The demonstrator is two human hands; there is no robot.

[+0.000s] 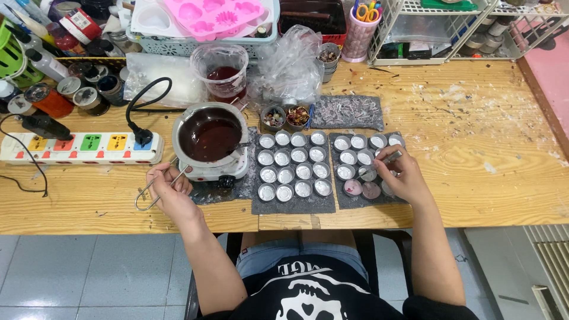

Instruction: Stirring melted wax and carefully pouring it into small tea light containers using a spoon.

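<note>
My left hand [172, 188] grips a wire handle [155, 191] that runs up to a round metal pot of dark red liquid [210, 137] standing on a small white hotplate [222, 170]. My right hand [398, 175] holds metal tweezers [382, 161] over a grey mat [355, 204] of small round metal cups [357, 142]. Two cups nearest me on that mat hold pink fill [361, 189]. A second grey mat [293, 206] between my hands carries several empty silver cups [294, 165].
A white power strip with coloured switches [80, 147] lies at the left, a black plug [142, 136] in it. Behind stand a plastic measuring cup with red liquid [223, 71], a pink silicone mould [213, 15], jars, a clear bag [290, 68], wire racks [438, 29].
</note>
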